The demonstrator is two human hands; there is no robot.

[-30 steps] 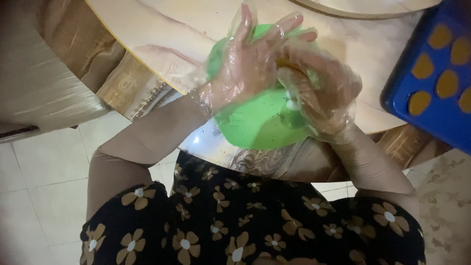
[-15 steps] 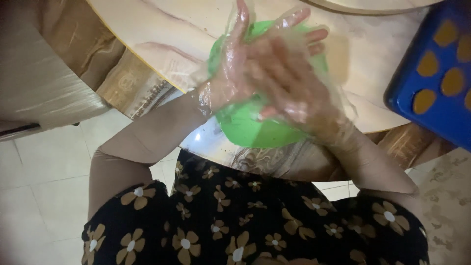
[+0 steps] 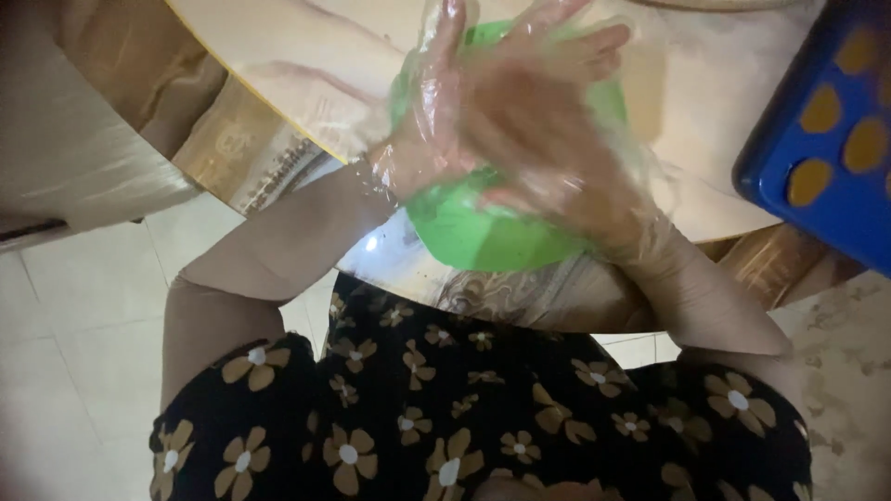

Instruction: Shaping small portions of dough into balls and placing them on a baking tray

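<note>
Head view: gloved left hand and right hand pressed palm-to-palm above round green plastic bowl, a rolling or shaping step judged underway; contents hidden.

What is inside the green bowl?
Not visible. Both gloved hands, left hand and right hand, press together above the green bowl, covering its inside. Only its outer side shows, on the table.

home dining area | round table with plastic cover | tiled floor
</note>
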